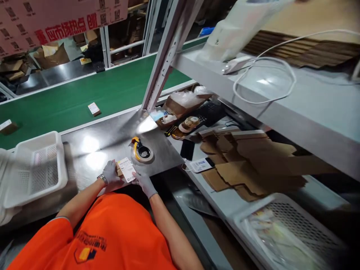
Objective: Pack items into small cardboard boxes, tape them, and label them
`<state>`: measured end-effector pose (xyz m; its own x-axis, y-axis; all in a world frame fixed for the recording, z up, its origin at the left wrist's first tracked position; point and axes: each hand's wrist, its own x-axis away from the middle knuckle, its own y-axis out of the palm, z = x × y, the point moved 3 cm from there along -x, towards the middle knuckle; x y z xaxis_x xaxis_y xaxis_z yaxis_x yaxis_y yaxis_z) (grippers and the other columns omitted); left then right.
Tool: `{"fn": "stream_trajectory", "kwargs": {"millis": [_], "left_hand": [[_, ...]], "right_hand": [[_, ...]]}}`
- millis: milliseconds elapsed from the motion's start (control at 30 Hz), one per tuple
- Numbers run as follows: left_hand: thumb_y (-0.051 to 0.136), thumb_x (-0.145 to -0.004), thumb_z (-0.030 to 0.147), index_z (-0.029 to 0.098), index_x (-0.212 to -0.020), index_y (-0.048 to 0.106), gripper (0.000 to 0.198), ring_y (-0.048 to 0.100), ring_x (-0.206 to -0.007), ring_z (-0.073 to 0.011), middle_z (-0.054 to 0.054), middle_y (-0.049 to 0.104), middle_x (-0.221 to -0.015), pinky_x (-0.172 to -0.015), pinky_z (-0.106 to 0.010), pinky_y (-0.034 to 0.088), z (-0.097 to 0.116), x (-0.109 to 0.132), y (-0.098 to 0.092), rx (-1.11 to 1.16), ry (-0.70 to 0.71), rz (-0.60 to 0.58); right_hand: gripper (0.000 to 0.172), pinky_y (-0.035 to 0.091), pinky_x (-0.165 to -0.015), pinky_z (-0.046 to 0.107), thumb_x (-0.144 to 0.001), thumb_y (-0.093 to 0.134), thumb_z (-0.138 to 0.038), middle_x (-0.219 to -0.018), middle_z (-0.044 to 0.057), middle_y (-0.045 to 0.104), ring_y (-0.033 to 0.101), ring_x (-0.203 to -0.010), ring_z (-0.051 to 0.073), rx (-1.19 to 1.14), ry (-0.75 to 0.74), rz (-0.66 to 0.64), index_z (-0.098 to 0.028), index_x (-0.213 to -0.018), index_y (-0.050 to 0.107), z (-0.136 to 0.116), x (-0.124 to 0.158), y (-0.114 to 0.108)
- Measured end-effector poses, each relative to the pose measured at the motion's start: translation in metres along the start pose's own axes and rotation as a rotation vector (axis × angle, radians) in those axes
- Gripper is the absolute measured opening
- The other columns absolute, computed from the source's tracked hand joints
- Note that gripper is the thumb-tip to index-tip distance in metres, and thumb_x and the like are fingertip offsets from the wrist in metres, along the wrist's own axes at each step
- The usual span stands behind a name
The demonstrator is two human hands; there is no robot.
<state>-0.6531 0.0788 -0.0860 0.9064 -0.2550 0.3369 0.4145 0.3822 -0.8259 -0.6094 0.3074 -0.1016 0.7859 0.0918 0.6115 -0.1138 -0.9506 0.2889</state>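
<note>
Small labelled box [125,170] on steel bench, just before the tape dispenser [141,152]. Left hand [111,173] and right hand [144,182], gloved, clasp its two sides, probably steadying the label. White basket [33,168] well left of dispenser.

Tape dispenser [141,152] just beyond hands; basket [33,168] blocks left; steel table [95,144] between bare.

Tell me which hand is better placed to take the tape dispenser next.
Probably the right hand: it lies nearer the tape dispenser, just beyond it, while the left hand is on the far side of the small box.
</note>
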Motion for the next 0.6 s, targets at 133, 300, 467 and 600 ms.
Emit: {"fn": "stream_trajectory", "kwargs": {"millis": [133, 300, 467, 600], "left_hand": [[0.079, -0.088, 0.033, 0.006, -0.167, 0.046, 0.090, 0.053, -0.159, -0.0393, -0.027, 0.056, -0.167, -0.136, -0.049, 0.043, -0.035, 0.017, -0.011, 0.039, -0.072, 0.083], [0.051, -0.105, 0.016, 0.000, -0.169, 0.046, 0.066, 0.041, -0.172, -0.0373, -0.030, 0.047, -0.178, -0.144, -0.052, 0.034, -0.035, 0.021, -0.012, -0.018, 0.013, 0.205], [0.063, -0.106, 0.029, 0.001, -0.168, 0.054, 0.069, 0.032, -0.176, -0.0447, -0.030, 0.038, -0.185, -0.145, -0.068, 0.024, 0.024, 0.000, 0.013, -0.333, 0.360, 0.037], [0.063, -0.110, 0.041, 0.003, -0.165, 0.061, 0.067, 0.036, -0.175, -0.0427, -0.028, 0.041, -0.184, -0.144, -0.066, 0.027, 0.048, -0.011, 0.030, -0.484, 0.569, -0.100]], "right_hand": [[0.033, 0.063, -0.063, 0.029, -0.072, 0.094, -0.043, -0.082, 0.007, 0.081, 0.074, -0.072, 0.019, -0.006, 0.029, -0.012, -0.019, -0.089, 0.078, 0.015, -0.006, 0.002], [0.034, 0.064, -0.066, 0.030, -0.072, 0.094, -0.044, -0.082, 0.007, 0.080, 0.074, -0.073, 0.019, -0.008, 0.036, 0.023, -0.019, -0.087, 0.075, 0.025, -0.016, 0.003], [0.039, 0.064, -0.067, 0.033, -0.068, 0.094, -0.049, -0.076, 0.004, 0.078, 0.074, -0.070, 0.020, 0.030, 0.048, 0.065, -0.022, -0.085, 0.072, 0.030, -0.024, 0.004], [0.038, 0.063, -0.066, 0.036, -0.066, 0.094, -0.049, -0.069, 0.003, 0.074, 0.072, -0.067, 0.021, 0.059, 0.033, 0.083, -0.025, -0.075, 0.065, 0.033, -0.028, 0.001]]}}
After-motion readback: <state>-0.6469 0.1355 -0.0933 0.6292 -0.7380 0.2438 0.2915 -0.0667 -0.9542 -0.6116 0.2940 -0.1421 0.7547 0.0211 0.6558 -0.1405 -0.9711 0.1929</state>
